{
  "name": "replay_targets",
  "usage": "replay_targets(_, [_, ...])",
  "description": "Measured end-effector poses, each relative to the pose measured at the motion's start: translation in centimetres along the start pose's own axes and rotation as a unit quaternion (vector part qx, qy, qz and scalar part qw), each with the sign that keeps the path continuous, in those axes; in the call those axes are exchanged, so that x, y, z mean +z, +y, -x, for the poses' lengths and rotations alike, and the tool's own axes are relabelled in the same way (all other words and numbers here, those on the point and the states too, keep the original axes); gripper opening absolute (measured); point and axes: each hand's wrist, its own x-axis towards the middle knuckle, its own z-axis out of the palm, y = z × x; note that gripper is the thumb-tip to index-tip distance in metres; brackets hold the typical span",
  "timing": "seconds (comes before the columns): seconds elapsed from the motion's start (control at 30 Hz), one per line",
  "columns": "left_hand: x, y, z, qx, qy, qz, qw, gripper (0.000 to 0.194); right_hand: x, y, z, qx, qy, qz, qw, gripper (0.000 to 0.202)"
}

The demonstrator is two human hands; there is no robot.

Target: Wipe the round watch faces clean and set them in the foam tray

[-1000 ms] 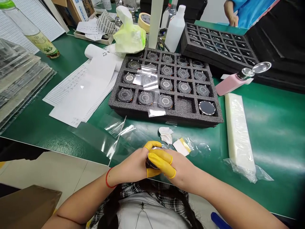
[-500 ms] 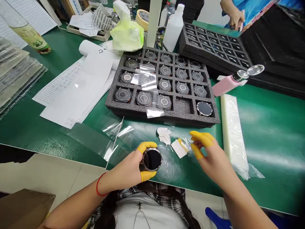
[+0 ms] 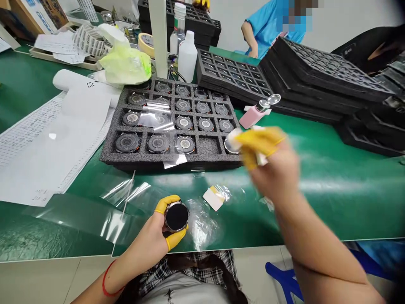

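Observation:
My left hand (image 3: 167,226), with yellow finger cots on thumb and finger, grips a round watch case (image 3: 177,216) by its rim, dark face up, over the table's front edge. My right hand (image 3: 268,156), blurred and also in yellow cots, is closed on a crumpled white wipe (image 3: 234,136). It is raised in front of the right end of a black foam tray (image 3: 152,159), partly hiding the watch in the front right corner slot. Most other watches in the tray lie back side up, and one front slot is empty. Clear film strips (image 3: 158,120) lie across some.
A pink pump bottle (image 3: 251,117) with its lid up stands behind my right hand. Clear film (image 3: 123,215) and a small white pad (image 3: 213,200) lie on the green table. More foam trays (image 3: 234,74) stand behind, near another person (image 3: 262,25). Papers (image 3: 63,139) are at left.
My right hand has picked the white wipe up off the table and moved up toward the tray's right end. My left hand still holds the watch. The view has turned to the right.

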Motion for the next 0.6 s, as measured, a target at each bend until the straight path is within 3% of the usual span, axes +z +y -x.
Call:
replay_targets(0.07, [0.1,0.2,-0.3,-0.004,0.006,0.019,1.0,0.06,-2.2,5.9,-3.2,0.049,0.187,0.059,0.979,0.034])
replay_targets(0.13, [0.2,0.5,-0.6,-0.008,0.008,0.026,1.0,0.061,-2.4,11.9,-6.4,0.06,0.2,0.076,0.975,0.05])
replay_targets(0.2, [0.3,0.6,-0.8,-0.012,0.006,0.03,0.999,0.06,-0.8,16.7,-8.9,0.052,0.194,0.078,0.976,0.066])
replay_targets(0.3, [0.2,0.5,-0.7,-0.012,0.002,0.046,0.999,0.059,2.5,20.8,-10.8,0.016,0.209,0.069,0.975,0.052])
replay_targets(0.37, [0.1,0.5,-0.6,-0.014,-0.002,0.058,0.998,0.06,3.8,22.0,-11.3,-0.015,0.218,0.055,0.974,0.048])
replay_targets(0.47, [0.1,0.8,-0.5,-0.021,-0.004,0.075,0.997,0.061,3.0,21.4,-11.5,-0.042,0.222,0.033,0.974,0.04])
replay_targets(0.53, [0.1,1.1,-0.4,-0.018,-0.002,0.085,0.996,0.06,1.4,18.6,-10.5,-0.045,0.221,0.022,0.974,0.029])
replay_targets(0.6, [0.1,1.3,-0.4,-0.013,-0.004,0.092,0.996,0.059,0.0,13.7,-8.1,-0.046,0.214,0.017,0.976,0.035])
